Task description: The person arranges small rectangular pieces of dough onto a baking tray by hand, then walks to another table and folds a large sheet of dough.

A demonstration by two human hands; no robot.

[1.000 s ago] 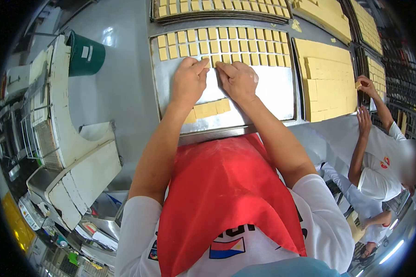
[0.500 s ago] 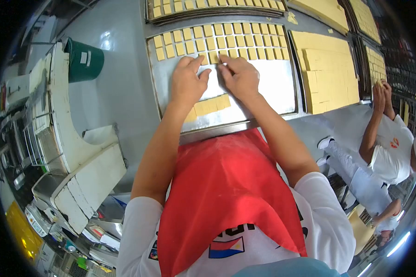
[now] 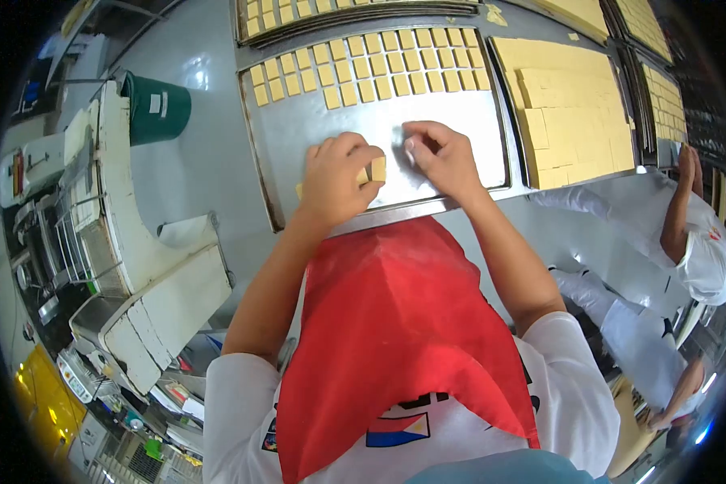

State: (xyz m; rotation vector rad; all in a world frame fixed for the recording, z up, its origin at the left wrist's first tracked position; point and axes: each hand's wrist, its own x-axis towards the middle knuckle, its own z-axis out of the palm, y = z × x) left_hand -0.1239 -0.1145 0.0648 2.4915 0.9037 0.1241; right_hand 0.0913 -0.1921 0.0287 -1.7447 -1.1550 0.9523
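Rows of small yellow blocks stand spaced apart on the far part of a metal tray. Over the near part of that tray, my left hand curves its fingers around a few loose yellow blocks, which it partly covers. Thumb and index finger reach to the block at the right end of this group. My right hand hovers to the right, thumb and index finger curled with a gap between them, and no block shows in it.
Right of the tray lies a large yellow slab cut into pieces. More filled trays are stacked beyond. A green bin stands at the left. Two co-workers are at the right.
Both hands have drawn back from the rows toward me. My left hand has come down over the loose blocks. The short front row has a block more at its left end than one second ago.
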